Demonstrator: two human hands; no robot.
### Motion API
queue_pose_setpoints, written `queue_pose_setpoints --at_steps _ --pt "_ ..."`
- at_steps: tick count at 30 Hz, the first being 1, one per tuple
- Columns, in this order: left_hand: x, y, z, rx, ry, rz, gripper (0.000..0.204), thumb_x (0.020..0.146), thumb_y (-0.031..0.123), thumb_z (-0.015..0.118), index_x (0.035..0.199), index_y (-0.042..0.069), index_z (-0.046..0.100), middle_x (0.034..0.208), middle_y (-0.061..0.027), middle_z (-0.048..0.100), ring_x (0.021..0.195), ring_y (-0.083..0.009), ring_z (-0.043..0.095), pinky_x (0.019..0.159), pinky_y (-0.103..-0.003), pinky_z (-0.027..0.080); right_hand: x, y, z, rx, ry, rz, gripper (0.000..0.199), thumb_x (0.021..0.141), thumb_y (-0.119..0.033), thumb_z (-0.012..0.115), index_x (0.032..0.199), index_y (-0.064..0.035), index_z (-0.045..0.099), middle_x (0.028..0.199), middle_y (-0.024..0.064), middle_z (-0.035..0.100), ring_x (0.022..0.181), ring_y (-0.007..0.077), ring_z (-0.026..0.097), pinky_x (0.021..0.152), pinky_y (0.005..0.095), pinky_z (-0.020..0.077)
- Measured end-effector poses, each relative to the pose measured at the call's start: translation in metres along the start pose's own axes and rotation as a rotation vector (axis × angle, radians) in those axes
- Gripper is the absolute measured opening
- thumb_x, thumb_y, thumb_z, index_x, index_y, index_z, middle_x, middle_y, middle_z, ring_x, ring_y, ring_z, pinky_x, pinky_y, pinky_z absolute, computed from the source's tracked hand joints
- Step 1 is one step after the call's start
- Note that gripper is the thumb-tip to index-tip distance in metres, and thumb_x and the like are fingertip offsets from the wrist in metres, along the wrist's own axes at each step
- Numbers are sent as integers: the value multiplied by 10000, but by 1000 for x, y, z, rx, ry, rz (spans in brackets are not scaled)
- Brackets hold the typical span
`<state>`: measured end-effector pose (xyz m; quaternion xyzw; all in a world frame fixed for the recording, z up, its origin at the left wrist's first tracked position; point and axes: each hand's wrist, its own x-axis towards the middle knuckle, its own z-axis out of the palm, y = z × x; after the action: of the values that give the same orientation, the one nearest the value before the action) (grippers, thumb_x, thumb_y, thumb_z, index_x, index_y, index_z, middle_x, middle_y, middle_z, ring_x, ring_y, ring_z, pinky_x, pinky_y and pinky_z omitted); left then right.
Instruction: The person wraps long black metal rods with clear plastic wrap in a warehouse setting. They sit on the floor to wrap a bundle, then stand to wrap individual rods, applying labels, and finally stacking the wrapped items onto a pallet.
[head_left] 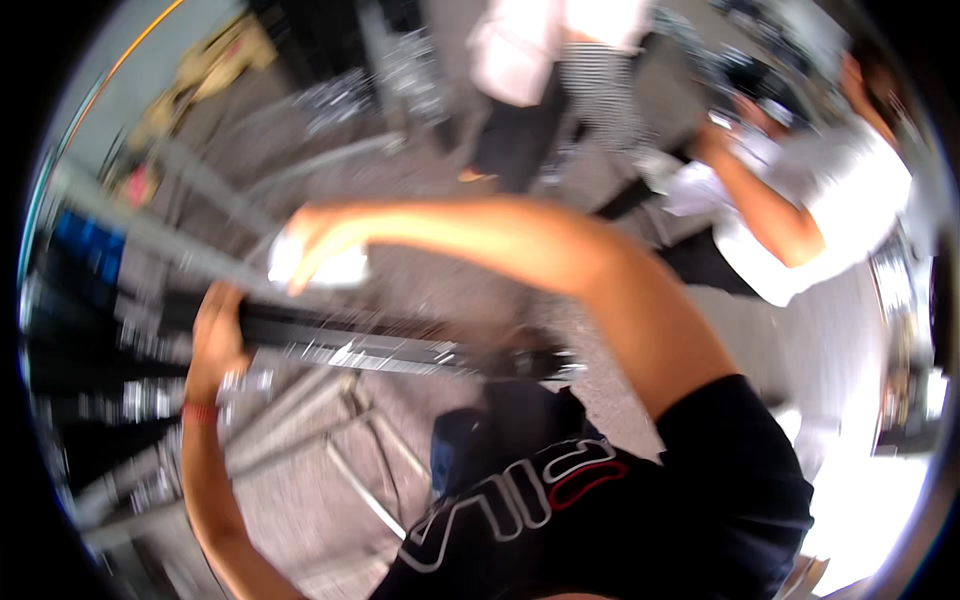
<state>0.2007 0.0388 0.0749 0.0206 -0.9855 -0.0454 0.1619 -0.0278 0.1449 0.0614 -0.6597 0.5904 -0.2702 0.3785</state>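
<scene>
A long dark bar [380, 345] with a shiny light edge lies crosswise in front of me. My left hand [215, 335], with a red band at the wrist, is closed round its left part. My right hand [318, 235] reaches across to the left, just above and beyond the bar. A soft white wad, apparently a cloth [345, 266], is in its fingers. Motion smears the picture, so I cannot tell whether the cloth touches the bar.
A pale metal frame [375, 450] stands under the bar, with another grey rail [165, 235] beyond its left end. Clear-wrapped items [340, 100] lie farther back. A person in white [800, 200] sits at the right; another person [560, 70] stands at the far side.
</scene>
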Motion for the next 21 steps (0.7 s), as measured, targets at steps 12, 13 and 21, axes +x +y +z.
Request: queue_pose_setpoints --at_steps 12,13,21 --pt "36 35 11 -129 27 94 412 423 55 601 825 16 521 798 -126 539 805 -323 528 759 -344 441 -30 50 91 184 -292 494 577 734 -401 617 1119 9 490 986 146 562 909 225 549 755 290 473" --pt "40 35 11 -141 28 96 409 425 59 604 824 16 521 793 -124 539 800 -320 530 755 -344 442 -32 47 100 273 -320 455 571 735 -400 617 1115 8 491 986 145 561 912 219 546 753 289 471" --pt "34 50 7 -153 47 92 372 440 90 613 795 20 524 741 -113 526 734 -295 526 693 -340 448 -61 -5 112 651 -449 316 525 745 -389 612 1082 -2 501 980 130 549 933 177 519 741 279 454"
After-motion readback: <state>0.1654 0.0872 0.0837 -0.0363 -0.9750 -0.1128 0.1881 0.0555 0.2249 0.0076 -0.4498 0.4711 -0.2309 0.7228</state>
